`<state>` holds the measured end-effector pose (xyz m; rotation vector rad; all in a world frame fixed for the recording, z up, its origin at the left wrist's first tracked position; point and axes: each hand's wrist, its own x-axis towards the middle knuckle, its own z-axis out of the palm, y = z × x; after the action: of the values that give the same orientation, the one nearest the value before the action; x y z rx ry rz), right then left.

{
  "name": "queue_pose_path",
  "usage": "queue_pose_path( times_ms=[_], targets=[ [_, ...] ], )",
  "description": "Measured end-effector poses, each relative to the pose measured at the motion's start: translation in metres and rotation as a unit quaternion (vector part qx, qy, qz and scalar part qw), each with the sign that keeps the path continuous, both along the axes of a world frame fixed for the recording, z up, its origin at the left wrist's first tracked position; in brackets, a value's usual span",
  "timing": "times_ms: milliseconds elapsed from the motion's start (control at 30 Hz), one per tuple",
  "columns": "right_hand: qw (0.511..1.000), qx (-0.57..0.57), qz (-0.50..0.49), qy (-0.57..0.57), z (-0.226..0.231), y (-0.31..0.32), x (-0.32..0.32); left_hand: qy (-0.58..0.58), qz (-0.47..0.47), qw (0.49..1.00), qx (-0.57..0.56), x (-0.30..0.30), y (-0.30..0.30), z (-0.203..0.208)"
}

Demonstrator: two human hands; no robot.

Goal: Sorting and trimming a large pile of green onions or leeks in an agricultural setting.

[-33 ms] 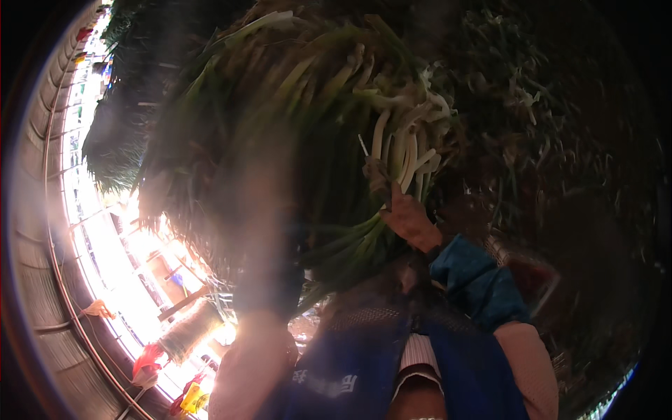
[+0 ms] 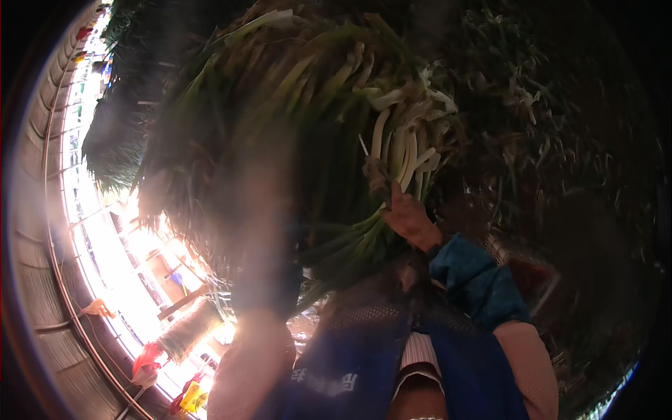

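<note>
A bunch of green onions (image 2: 404, 157) lies in front of me, its pale stalks pointing away and its green leaves bent toward my left. My right hand (image 2: 413, 220), below a teal sleeve cuff, is closed around the bunch where white turns to green. Against the stalks, just beyond that hand, is a dim brownish finger-like shape (image 2: 378, 176) with a thin pale sliver sticking up from it; whose fingers these are, I cannot make out. My left forearm (image 2: 262, 336) reaches forward through haze, and its hand is lost in shadow.
A large heap of green onions (image 2: 294, 77) spreads beyond the bunch. Loose leaves and scraps (image 2: 518, 105) lie dim at the right. A ribbed wall with metal pipes (image 2: 52, 231) curves along the left, beside strong glare. A red-edged container (image 2: 535, 280) sits near my right sleeve.
</note>
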<state>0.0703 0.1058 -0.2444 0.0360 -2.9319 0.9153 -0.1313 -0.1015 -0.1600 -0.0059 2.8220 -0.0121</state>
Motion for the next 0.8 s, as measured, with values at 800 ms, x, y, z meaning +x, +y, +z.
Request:
queue_pose_path(
  times_ms=[800],
  targets=[
    [0.98,-0.132,0.049,-0.142,0.059,-0.008,-0.021,-0.139,-0.272,0.949,0.083,-0.026,-0.033,-0.016]
  ],
)
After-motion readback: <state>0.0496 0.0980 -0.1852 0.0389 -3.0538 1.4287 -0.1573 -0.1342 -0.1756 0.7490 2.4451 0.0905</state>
